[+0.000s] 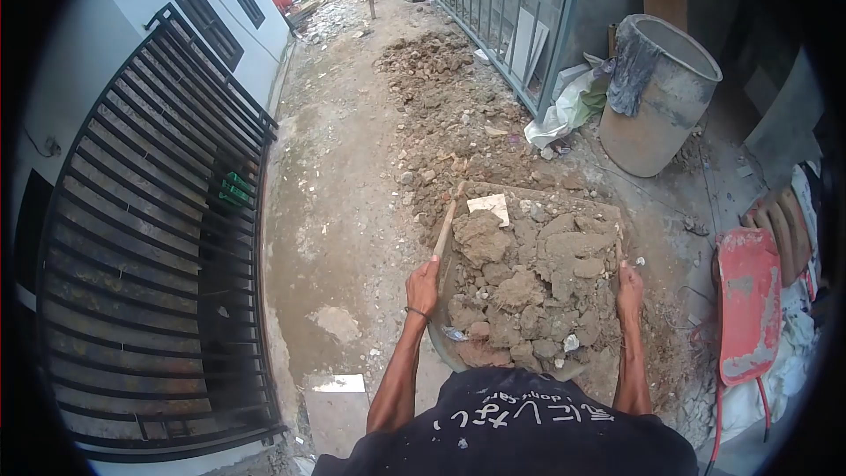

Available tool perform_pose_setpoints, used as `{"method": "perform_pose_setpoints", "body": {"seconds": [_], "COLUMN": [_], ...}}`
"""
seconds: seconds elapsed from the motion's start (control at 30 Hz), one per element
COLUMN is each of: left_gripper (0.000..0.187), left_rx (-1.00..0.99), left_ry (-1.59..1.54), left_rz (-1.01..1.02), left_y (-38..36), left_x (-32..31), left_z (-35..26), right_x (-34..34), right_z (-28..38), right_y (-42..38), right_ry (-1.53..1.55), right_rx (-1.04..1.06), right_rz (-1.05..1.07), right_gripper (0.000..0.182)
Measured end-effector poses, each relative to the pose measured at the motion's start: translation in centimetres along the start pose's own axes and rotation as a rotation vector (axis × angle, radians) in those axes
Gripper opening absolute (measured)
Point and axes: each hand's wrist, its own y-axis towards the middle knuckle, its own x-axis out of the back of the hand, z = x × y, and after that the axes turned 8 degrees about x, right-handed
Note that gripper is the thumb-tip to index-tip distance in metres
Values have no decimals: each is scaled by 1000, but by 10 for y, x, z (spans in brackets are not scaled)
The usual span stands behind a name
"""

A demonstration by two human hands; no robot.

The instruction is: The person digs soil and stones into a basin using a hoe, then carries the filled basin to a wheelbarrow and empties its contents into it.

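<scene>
Brown soil clods [522, 286] and stones lie heaped in a shallow, barrow-like container [538, 191], right in front of my body. My left hand [423, 286] is closed round a wooden handle [447, 227] along its left side. On the other side, my right hand [628, 289] grips a similar handle [619, 240], mostly hidden by the fingers and soil. A pale flat fragment [490, 208] sits on the far part of the load. My dark shirt covers the container's near end, so its base and any wheel are hidden.
Loose rubble [441, 106] runs up the dirt path [330, 141] ahead. A black barred gate [159, 238] stands left. Rightward are a grey metal gate [507, 13], a large drum [656, 115] with cloth over its rim, and an upended red wheelbarrow [747, 308].
</scene>
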Motion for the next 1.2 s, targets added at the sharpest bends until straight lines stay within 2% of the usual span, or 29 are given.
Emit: {"method": "perform_pose_setpoints", "body": {"seconds": [0.17, 0.2, 0.27, 0.4, 0.43, 0.47, 0.5, 0.57, 0.67, 0.73, 0.77, 0.87, 0.97, 1.03, 1.13, 1.2], "left_gripper": [55, 55, 55, 54, 54, 53, 52, 49, 47, 47, 47, 47, 47, 48, 49, 51], "left_rx": [-40, -47, -39, 85, 73, 87, 86, 47, -37, -30, -66, 6, 21, 9, 6, 66], "left_ry": [33, 35, 8, -35, -42, -63, -89, -113, -69, 63, 29, 50, 22, 12, -49, -60], "left_rz": [-43, -46, -88, -126, -123, -148, -175, -197, -248, -207, -218, -124, -81, -53, 26, -63], "left_y": [166, 175, 214, 280, 299, 319, 345, 395, 492, 534, 569, 614, 675, 710, 765, 812], "left_x": [27, 51, 73, 126, 151, 155, 182, 198, 234, 259, 269, 296, 292, 296, 283, 264], "left_z": [11, -14, -18, -12, -2, 10, 0, 5, -16, -13, -15, -31, -39, -48, -56, -63], "right_x": [-154, -166, -221, -323, -352, -373, -408, -465, -549, -592, -619, -659, -684, -703, -732, -765], "right_z": [3, 36, 42, 79, 94, 80, 99, 98, 111, 132, 134, 135, 139, 154, 156, 138], "right_y": [87, 92, 119, 165, 163, 178, 189, 208, 240, 250, 265, 280, 319, 341, 368, 401], "right_ry": [-35, -29, -36, -74, -77, -108, -102, -3, -79, -35, -34, -77, -48, -63, -93, -12], "right_rx": [-8, -10, -19, -8, 4, 1, 7, 20, -58, 2, 49, -17, -84, 4, -20, 12], "right_rz": [90, 113, 139, 244, 251, 259, 254, 292, 306, 298, 281, 231, 276, 272, 266, 223], "right_gripper": [42, 42, 42, 43, 44, 43, 43, 40, 39, 39, 39, 39, 39, 39, 40, 43]}}
